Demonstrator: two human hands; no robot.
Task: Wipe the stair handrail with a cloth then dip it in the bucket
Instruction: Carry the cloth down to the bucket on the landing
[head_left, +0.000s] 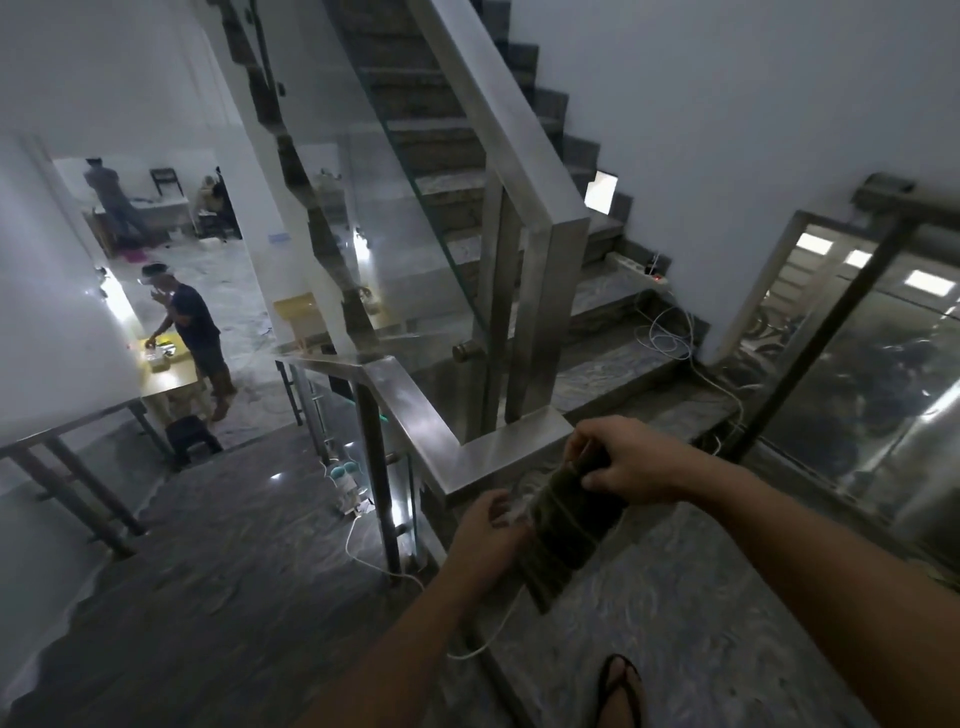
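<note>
I have one dark folded cloth (563, 530) held just over the near corner of the steel handrail (498, 457), not yet pressed to it as far as I can tell. My right hand (631, 467) is clamped on its upper end, thumb and fingers pinched; my left hand (491, 525) steadies its near edge, fingers loosely curled. I judge the wiping step is only starting: next I must flatten the cloth onto the rail and drag along it. No bucket is visible. Two people stand in the room below.
</note>
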